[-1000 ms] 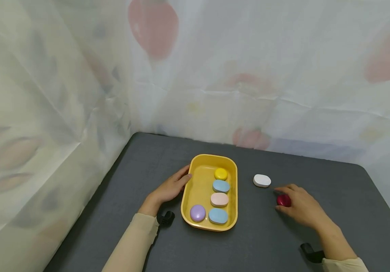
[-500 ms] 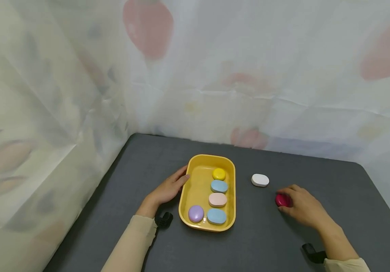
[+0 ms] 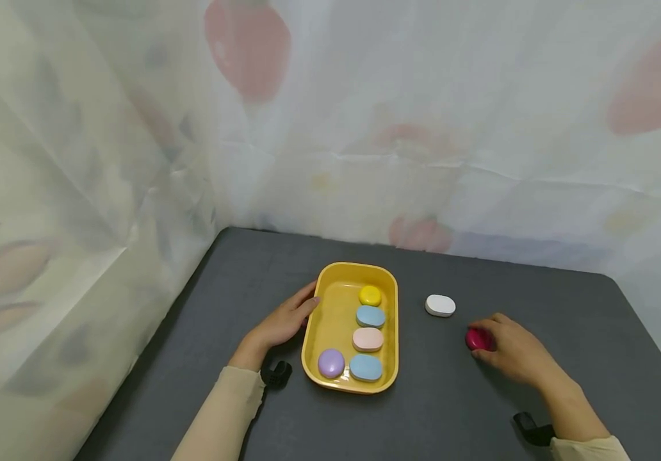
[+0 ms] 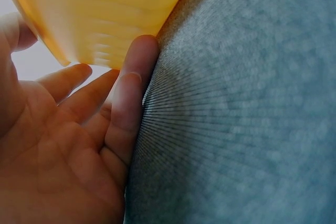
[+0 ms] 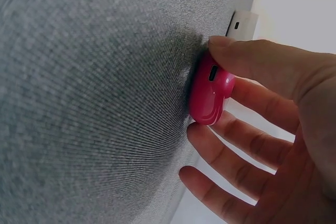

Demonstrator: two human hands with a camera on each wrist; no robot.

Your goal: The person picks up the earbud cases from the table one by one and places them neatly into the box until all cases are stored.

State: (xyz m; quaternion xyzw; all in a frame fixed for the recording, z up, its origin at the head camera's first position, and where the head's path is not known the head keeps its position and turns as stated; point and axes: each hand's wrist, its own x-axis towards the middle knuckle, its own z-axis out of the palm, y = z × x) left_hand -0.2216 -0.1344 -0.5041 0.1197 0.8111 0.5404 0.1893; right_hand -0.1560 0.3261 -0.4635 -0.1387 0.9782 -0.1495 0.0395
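In the head view, a yellow tray (image 3: pixel 321 346) stands on the dark table. My left hand (image 3: pixel 281 323) holds its left rim, thumb on the edge and the other fingers on the outer side, as the left wrist view (image 4: pixel 73 140) shows. To the right, my right hand (image 3: pixel 517 349) pinches a glossy red earbud case (image 3: pixel 477 339) lying on the table. The right wrist view shows a port slot on this case (image 5: pixel 207 93), with the thumb at one end and fingertips at the other. Near it lies a white earbud case (image 3: pixel 440 305).
Inside the tray are a yellow round case (image 3: pixel 369 295), two blue oval cases (image 3: pixel 370 316), a pink oval case (image 3: pixel 367 339) and a purple round case (image 3: pixel 331 363). A patterned curtain (image 3: pixel 336 115) hangs behind and left of the grey table (image 3: pixel 423 410).
My right fingertips sit slightly farther right on the red earbud case, so more of it shows. The left hand stays on the tray. The head view has shifted slightly.
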